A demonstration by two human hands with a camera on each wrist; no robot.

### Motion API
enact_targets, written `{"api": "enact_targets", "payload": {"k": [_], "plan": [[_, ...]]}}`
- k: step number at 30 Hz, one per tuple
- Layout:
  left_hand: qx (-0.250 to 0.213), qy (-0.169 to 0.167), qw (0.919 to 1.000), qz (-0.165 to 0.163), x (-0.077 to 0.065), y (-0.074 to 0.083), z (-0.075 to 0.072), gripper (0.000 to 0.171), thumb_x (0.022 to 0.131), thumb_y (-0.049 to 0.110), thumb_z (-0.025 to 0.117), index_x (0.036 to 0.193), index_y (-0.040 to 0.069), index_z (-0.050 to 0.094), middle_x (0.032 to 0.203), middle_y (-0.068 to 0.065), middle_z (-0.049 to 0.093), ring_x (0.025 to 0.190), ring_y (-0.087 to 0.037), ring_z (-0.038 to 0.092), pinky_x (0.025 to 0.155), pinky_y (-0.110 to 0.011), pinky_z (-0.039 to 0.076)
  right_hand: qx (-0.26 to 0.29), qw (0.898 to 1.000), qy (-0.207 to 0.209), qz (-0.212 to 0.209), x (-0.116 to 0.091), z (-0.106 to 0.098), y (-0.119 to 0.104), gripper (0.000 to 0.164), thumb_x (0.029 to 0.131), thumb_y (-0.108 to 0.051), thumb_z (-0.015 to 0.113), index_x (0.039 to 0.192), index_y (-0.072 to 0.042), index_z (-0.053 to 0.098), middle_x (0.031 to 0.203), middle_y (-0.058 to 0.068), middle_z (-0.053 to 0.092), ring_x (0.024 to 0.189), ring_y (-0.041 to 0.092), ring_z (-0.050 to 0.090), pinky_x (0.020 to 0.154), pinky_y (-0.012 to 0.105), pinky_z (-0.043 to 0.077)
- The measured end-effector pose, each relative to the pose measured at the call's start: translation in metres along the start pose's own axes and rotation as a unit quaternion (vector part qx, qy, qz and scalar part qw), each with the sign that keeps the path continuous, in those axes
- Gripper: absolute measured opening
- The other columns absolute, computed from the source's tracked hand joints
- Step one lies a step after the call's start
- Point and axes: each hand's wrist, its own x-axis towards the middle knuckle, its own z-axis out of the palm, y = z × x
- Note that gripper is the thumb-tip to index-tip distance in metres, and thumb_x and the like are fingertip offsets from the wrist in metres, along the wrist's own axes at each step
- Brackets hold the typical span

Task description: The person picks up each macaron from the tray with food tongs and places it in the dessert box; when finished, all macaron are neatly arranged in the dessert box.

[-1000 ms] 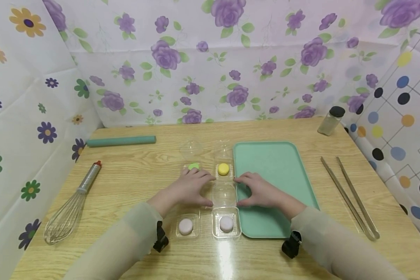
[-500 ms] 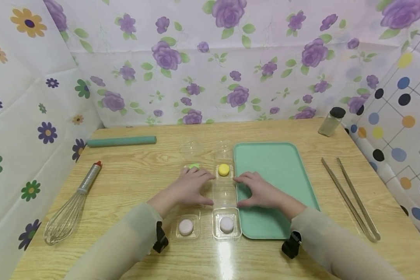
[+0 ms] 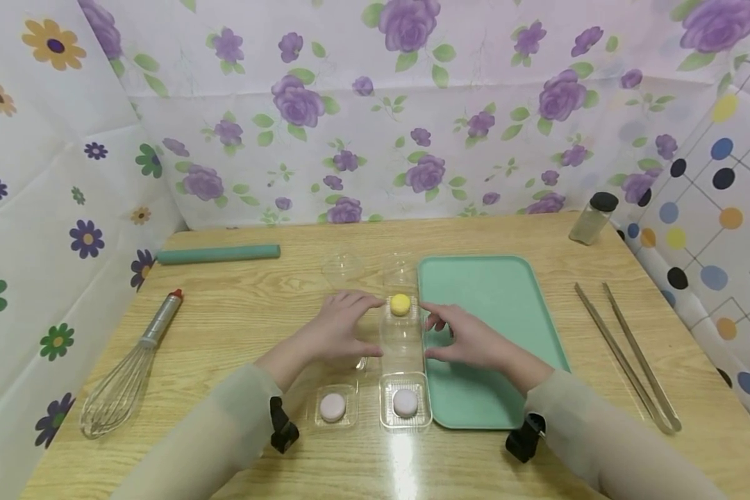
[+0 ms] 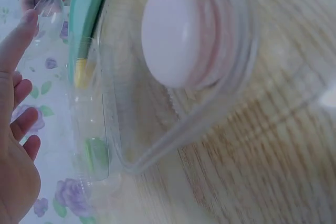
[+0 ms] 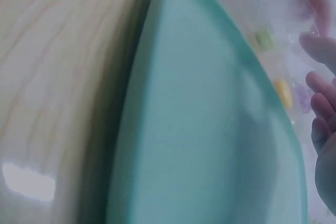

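Observation:
A clear plastic lid is between both hands, just behind the front right clear box with its pale pink macaron. My left hand holds the lid's left side with thumb and fingertips; in the left wrist view its thumb meets the lid's thin edge. My right hand holds the right side, above the tray's left part. A yellow macaron lies behind the lid. Another pale pink macaron is in the front left box. A green macaron shows in the left wrist view, hidden by the left hand in the head view.
A green tray lies right of the boxes, with metal tongs beyond it. A black-capped jar stands at the back right. A whisk and a green rolling pin lie on the left. Clear lids stand open behind.
Both hands and the clear lid between them have shifted slightly away from me, off the front right box's back edge. The left hand now covers the green macaron. The right fingers are a little more curled.

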Motion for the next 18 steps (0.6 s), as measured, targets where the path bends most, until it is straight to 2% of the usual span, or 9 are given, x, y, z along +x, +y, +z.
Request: {"api": "enact_targets", "payload": {"k": [7,13,18], "plan": [[-0.036,0.032,0.9988,0.007,-0.005,0.0,0.0,0.082,0.072,0.045,0.078,0.138,0.013,0.043,0.136,-0.004,0.046,0.125,-0.026,0.036,0.105,-0.05,0.022,0.074,0.997,-0.002,0.002,0.001,-0.003,-0.009,0.089,0.076,-0.016,0.079,0.145,0.0,0.026,0.106,0.007,0.054,0.092,0.018,0.052,0.074,0.03,0.047],[-0.036,0.047,0.9982,0.012,-0.007,0.003,-0.001,0.089,0.068,0.046,0.08,0.14,0.011,0.04,0.135,-0.005,0.044,0.123,-0.026,0.037,0.103,-0.051,0.025,0.076,0.997,0.014,0.0,0.002,-0.005,-0.015,0.088,0.076,-0.017,0.079,0.145,0.0,0.026,0.106,0.01,0.054,0.092,0.015,0.051,0.074,0.034,0.047],[-0.011,0.082,0.9962,0.026,-0.007,0.008,-0.001,0.095,0.064,0.046,0.082,0.138,0.006,0.038,0.132,-0.009,0.043,0.119,-0.028,0.039,0.1,-0.05,0.029,0.067,0.997,0.024,-0.01,0.004,-0.005,-0.019,0.087,0.075,-0.015,0.079,0.144,0.001,0.027,0.107,0.014,0.054,0.091,0.016,0.051,0.072,0.035,0.047]]}}
